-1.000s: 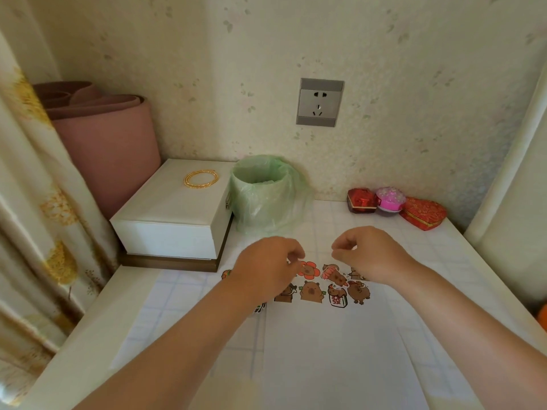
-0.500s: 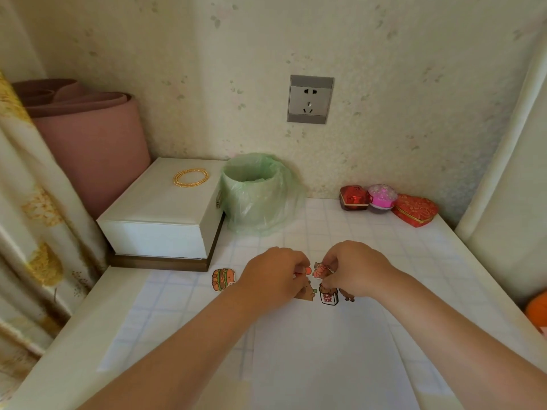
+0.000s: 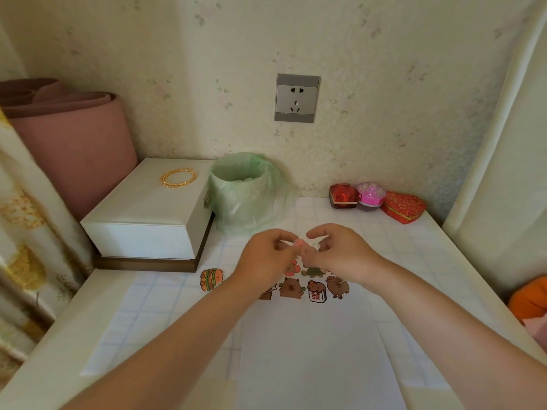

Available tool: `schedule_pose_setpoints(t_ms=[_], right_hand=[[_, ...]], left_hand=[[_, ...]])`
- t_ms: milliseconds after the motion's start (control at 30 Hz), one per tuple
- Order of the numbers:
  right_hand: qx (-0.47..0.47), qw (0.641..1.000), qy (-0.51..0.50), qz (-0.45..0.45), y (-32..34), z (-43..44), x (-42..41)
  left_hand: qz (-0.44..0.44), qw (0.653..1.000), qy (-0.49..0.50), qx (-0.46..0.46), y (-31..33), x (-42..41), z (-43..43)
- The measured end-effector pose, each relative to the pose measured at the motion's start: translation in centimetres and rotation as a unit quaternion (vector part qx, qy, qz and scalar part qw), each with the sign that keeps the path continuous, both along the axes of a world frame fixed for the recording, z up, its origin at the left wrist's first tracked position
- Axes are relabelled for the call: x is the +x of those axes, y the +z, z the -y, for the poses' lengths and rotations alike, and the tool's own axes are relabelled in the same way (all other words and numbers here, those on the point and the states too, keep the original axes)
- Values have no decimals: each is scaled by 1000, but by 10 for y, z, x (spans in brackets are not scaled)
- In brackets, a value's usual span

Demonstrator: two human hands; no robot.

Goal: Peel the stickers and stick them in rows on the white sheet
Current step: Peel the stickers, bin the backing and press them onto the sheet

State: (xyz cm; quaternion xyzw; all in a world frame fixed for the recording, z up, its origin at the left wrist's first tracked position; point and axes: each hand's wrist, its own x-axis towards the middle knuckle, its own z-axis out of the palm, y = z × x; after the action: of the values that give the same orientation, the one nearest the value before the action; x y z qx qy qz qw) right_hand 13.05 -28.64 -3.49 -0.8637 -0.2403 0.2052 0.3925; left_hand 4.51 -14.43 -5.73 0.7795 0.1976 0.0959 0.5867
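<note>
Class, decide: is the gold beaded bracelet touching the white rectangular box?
Touching. The head view shows the gold beaded bracelet lying flat on the white rectangular box, on its lid.

A lived-in room at home. Pale floral-print wallpaper (image 3: 384, 84) carries a grey wall socket (image 3: 297, 98). A flowered curtain (image 3: 23, 232) hangs left. A white tabletop (image 3: 44, 365) holds a white box (image 3: 142, 214) with gold bangles (image 3: 178, 177), a small green-bagged bin (image 3: 245, 193) and a red heart-shaped gift tin (image 3: 403, 207).

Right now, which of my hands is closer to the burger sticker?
Left. Your left hand is just right of the burger sticker; your right hand is farther right, past the left one. Both pinch a small sticker between them.
</note>
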Motion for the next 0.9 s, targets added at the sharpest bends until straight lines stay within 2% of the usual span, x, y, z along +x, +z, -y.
schedule_pose_setpoints(t_ms=[100,167,367,433,500,567,633,700,800,900], right_hand=[[66,988,-62,-128,7,2,1],[87,980,-70,-165,10,3,1],[51,992,-58,-99,12,-3,-4],[78,986,-43,-141,12,-6,-5],[131,964,-32,-230,14,-8,-5],[151,949,-25,-274,15,-10,-4],[153,950,-16,-272,14,-11,-5],[167,949,-9,-268,12,-13,-7],[184,950,-17,-254,12,-16,-9],[178,963,-25,-198,11,-20,-11]], left_hand=[[17,996,45,-80,11,-3,-1],[17,995,39,-93,14,-5,-2],[-1,1000,-26,-15,13,-9,-8],[16,1000,-4,-11,12,-10,-13],[28,998,20,-57,14,-11,-17],[37,989,43,-134,16,-12,-21],[46,981,54,-181,19,-13,-24],[53,979,52,-191,20,-15,-25],[58,983,43,-170,21,-17,-26],[67,990,21,-125,23,-19,-27]])
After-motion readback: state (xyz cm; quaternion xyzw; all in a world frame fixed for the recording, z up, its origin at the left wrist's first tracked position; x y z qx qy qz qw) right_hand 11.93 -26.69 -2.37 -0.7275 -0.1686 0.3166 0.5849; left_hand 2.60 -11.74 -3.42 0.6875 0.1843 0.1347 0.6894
